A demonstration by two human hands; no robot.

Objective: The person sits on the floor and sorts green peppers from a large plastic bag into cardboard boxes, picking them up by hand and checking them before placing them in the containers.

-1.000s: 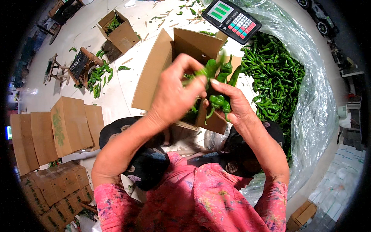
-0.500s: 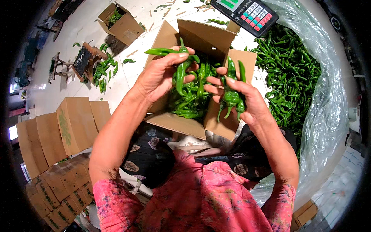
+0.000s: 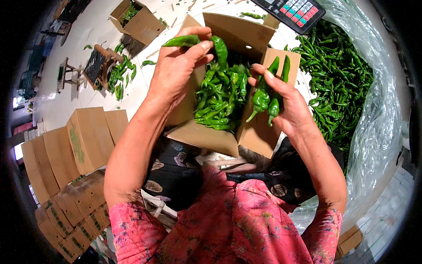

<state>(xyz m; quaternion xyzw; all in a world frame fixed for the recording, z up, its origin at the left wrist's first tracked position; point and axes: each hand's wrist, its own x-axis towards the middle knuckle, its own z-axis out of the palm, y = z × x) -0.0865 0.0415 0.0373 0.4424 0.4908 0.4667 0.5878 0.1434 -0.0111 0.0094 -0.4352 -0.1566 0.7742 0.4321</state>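
Over an open cardboard box [image 3: 215, 145], both of my hands hold long green chili peppers. My left hand [image 3: 173, 72] pinches one pepper [image 3: 181, 41] that points out to the left. A second, curved pepper [image 3: 220, 53] hangs at its fingertips above the box. In my right hand [image 3: 290, 103], at the box's right flap, lie a thick pepper [image 3: 261, 99] and a slimmer one [image 3: 285, 69], held between thumb and fingers. Inside the box is a heap of similar peppers [image 3: 220, 101], several deep.
To the right a big pile of peppers [image 3: 338, 88] lies beside clear plastic sheeting [image 3: 382, 114]. A scale with a keypad [image 3: 299, 13] stands at the box's far right. Another carton [image 3: 143, 26], a small stool [image 3: 99, 66] with scattered peppers [image 3: 121, 72], and stacked cartons [image 3: 90, 136] are on the left.
My left hand has risen away from the heap, and peppers it held earlier are no longer in it. My right hand has shifted slightly right and holds fewer peppers.
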